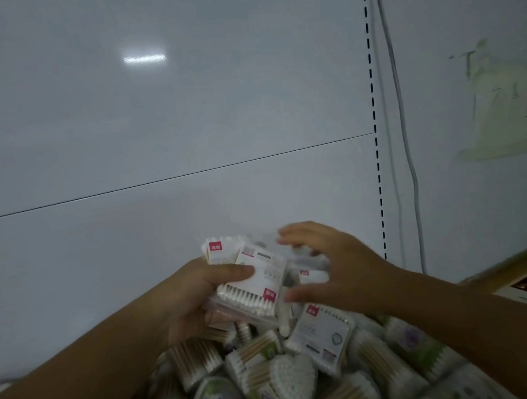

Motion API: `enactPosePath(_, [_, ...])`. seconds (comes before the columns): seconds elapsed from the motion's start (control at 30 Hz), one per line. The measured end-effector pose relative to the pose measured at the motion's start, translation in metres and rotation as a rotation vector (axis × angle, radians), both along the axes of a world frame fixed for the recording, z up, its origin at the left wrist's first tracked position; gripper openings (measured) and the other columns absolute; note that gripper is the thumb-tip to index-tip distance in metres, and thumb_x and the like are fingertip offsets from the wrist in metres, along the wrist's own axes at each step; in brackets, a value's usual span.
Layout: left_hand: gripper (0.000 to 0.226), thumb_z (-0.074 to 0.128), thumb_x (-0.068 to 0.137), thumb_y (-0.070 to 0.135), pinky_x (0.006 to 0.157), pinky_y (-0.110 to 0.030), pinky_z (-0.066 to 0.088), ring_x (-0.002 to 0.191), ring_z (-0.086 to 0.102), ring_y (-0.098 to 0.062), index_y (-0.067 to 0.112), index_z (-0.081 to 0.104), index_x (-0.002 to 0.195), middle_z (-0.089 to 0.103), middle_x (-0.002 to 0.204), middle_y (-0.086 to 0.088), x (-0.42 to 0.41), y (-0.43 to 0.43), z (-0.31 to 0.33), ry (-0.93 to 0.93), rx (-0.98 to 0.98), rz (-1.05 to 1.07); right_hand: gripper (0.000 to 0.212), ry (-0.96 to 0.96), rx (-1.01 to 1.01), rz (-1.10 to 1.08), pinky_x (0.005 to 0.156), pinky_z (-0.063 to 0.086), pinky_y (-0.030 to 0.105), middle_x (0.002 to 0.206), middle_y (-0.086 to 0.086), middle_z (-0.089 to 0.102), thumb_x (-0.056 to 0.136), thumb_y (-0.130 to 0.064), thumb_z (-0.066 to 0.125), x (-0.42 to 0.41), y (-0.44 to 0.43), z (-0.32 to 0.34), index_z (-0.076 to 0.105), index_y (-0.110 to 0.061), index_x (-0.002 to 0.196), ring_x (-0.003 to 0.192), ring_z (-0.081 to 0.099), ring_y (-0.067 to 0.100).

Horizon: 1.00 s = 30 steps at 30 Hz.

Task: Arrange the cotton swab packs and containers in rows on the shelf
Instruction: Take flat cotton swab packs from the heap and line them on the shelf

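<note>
My left hand (188,298) grips a small stack of flat cotton swab packs (254,280) with white labels and pink tags, thumb across the top pack. My right hand (330,268) hovers at the stack's right side, fingers spread and loosely curved, blurred; whether it touches the packs I cannot tell. Below both hands lies a heap of swab packs and round containers (292,380), some with wooden sticks, some with green labels. One flat labelled pack (325,336) lies on top of the heap under my right wrist.
A white shelf back panel (163,112) fills the view, with a horizontal seam across it. A slotted upright (375,124) and a grey cable (407,153) run down at the right. A cardboard box edge (519,263) shows at the far right.
</note>
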<state>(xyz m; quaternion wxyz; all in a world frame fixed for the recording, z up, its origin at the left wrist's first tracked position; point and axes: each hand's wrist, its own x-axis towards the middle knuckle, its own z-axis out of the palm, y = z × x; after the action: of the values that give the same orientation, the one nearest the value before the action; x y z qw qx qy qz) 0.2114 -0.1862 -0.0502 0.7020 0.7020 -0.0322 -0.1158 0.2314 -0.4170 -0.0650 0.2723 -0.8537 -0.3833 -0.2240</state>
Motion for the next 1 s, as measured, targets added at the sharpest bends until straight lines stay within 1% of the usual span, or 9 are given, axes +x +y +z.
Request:
enactPosePath(0.07, [0.040, 0.077, 0.062, 0.015, 0.062, -0.035, 0.058, 0.086, 0.073, -0.030, 0.010, 0.074, 0.102, 0.072, 0.103, -0.020, 0.002, 0.006, 0.002, -0.010, 0.001, 0.012, 0.051, 0.016, -0.158, -0.205, 0.073, 0.037, 0.019, 0.100, -0.023, 0.049, 0.070, -0.067, 0.067, 0.001, -0.014, -0.010, 0.060, -0.034, 0.108, 0.083, 0.042, -0.011])
enactPosePath(0.17, [0.043, 0.075, 0.067, 0.013, 0.060, -0.035, 0.058, 0.084, 0.073, -0.029, 0.007, 0.068, 0.109, 0.072, 0.102, -0.020, 0.004, 0.008, 0.002, -0.013, 0.004, 0.027, 0.066, 0.131, -0.483, -0.348, 0.072, 0.044, 0.023, 0.098, -0.015, 0.051, 0.060, -0.080, 0.061, 0.001, -0.023, -0.033, 0.065, -0.030, 0.102, 0.084, 0.047, 0.000])
enactPosePath(0.23, [0.041, 0.074, 0.068, 0.013, 0.059, -0.034, 0.058, 0.083, 0.073, -0.029, 0.007, 0.067, 0.109, 0.072, 0.102, -0.020, 0.004, 0.005, 0.003, -0.016, -0.011, 0.012, 0.066, 0.182, -0.438, -0.373, 0.071, 0.046, 0.022, 0.098, -0.016, 0.052, 0.055, -0.079, 0.065, -0.001, -0.021, -0.042, 0.064, -0.031, 0.100, 0.085, 0.050, 0.002])
enactPosePath(0.37, [0.038, 0.073, 0.068, 0.012, 0.057, -0.033, 0.058, 0.080, 0.073, -0.028, 0.009, 0.069, 0.106, 0.073, 0.100, -0.020, 0.000, 0.010, 0.014, -0.060, -0.055, 0.007, 0.044, 0.213, -0.285, -0.370, 0.053, 0.037, 0.015, 0.082, -0.015, 0.055, 0.059, -0.063, 0.073, -0.005, -0.015, -0.034, 0.046, -0.037, 0.082, 0.070, 0.051, -0.001])
enactPosePath(0.43, [0.040, 0.072, 0.069, 0.014, 0.058, -0.032, 0.058, 0.080, 0.073, -0.027, 0.008, 0.068, 0.108, 0.073, 0.100, -0.019, -0.010, 0.024, 0.022, -0.085, -0.060, 0.031, 0.041, 0.219, -0.117, -0.296, 0.050, 0.039, 0.015, 0.074, -0.015, 0.059, 0.062, -0.052, 0.079, -0.008, -0.012, -0.019, 0.044, -0.040, 0.079, 0.062, 0.054, -0.001])
enactPosePath(0.53, [0.035, 0.072, 0.068, 0.017, 0.059, -0.032, 0.059, 0.079, 0.073, -0.024, 0.010, 0.071, 0.103, 0.074, 0.098, -0.016, -0.039, 0.054, 0.031, -0.135, -0.048, 0.096, 0.038, 0.280, 0.263, -0.079, 0.049, 0.048, 0.013, 0.073, -0.020, 0.068, 0.059, -0.039, 0.086, -0.020, 0.005, 0.017, 0.057, -0.030, 0.082, 0.057, 0.062, -0.002])
enactPosePath(0.63, [0.036, 0.072, 0.067, 0.018, 0.059, -0.032, 0.058, 0.075, 0.073, -0.023, 0.009, 0.070, 0.102, 0.074, 0.093, -0.014, -0.079, 0.093, 0.039, -0.172, -0.051, 0.169, 0.049, 0.382, 0.445, 0.174, 0.055, 0.056, 0.023, 0.081, -0.003, 0.075, 0.048, -0.038, 0.079, -0.038, 0.052, 0.045, 0.061, -0.016, 0.088, 0.068, 0.071, 0.014])
enactPosePath(0.9, [0.032, 0.080, 0.071, 0.024, 0.068, -0.034, 0.058, 0.090, 0.072, -0.029, 0.015, 0.075, 0.101, 0.073, 0.105, -0.015, -0.255, 0.257, 0.031, -0.255, -0.033, 0.382, 0.050, 0.419, 0.282, 0.520, 0.051, 0.048, 0.018, 0.080, -0.005, 0.073, 0.048, -0.053, 0.078, -0.142, 0.282, 0.070, 0.061, -0.028, 0.087, 0.064, 0.068, 0.010])
enactPosePath(1.0, [0.043, 0.083, 0.068, 0.024, 0.070, -0.035, 0.057, 0.097, 0.070, -0.031, 0.015, 0.072, 0.109, 0.071, 0.111, -0.015, -0.331, 0.329, 0.015, -0.272, -0.048, 0.537, 0.051, 0.415, 0.158, 0.616, 0.068, 0.057, 0.029, 0.085, -0.003, 0.072, 0.048, -0.064, 0.080, -0.194, 0.381, 0.067, 0.060, -0.039, 0.088, 0.074, 0.069, 0.015])
